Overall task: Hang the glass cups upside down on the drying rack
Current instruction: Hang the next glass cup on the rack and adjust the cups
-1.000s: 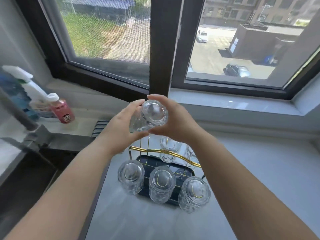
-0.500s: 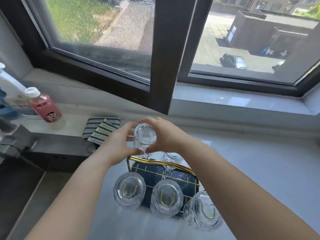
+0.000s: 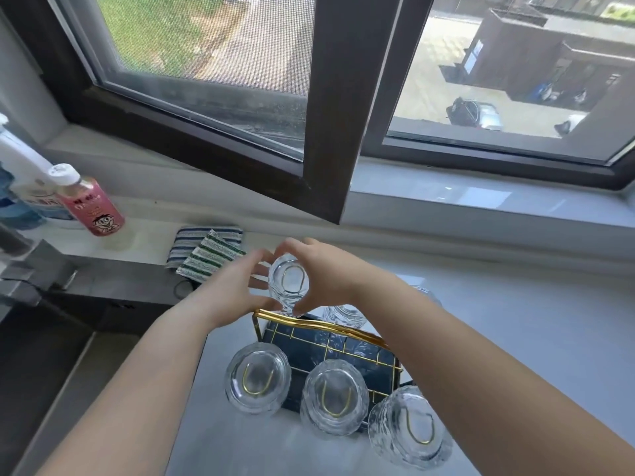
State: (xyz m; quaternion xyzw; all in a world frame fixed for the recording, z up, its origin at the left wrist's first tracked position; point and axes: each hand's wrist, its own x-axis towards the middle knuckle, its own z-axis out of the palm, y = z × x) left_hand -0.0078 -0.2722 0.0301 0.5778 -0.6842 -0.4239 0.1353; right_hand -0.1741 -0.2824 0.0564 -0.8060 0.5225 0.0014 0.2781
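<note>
A gold-wire drying rack with a dark tray stands on the pale counter. Three glass cups hang upside down along its near side: left, middle, right. Another inverted cup sits at the far side, partly hidden by my right arm. An upside-down glass cup rests over the far left peg, whose gold loop shows through its base. My right hand grips this cup from the right. My left hand is beside it with fingers apart, fingertips near the glass.
Striped folded cloths lie behind the rack to the left. A pink bottle and a white spray bottle stand on the ledge at far left. The sink drops off to the left. A window frame rises behind.
Both hands carried the inverted cup down and away from me onto the rack's far left peg. My left hand's fingers have loosened from the glass.
</note>
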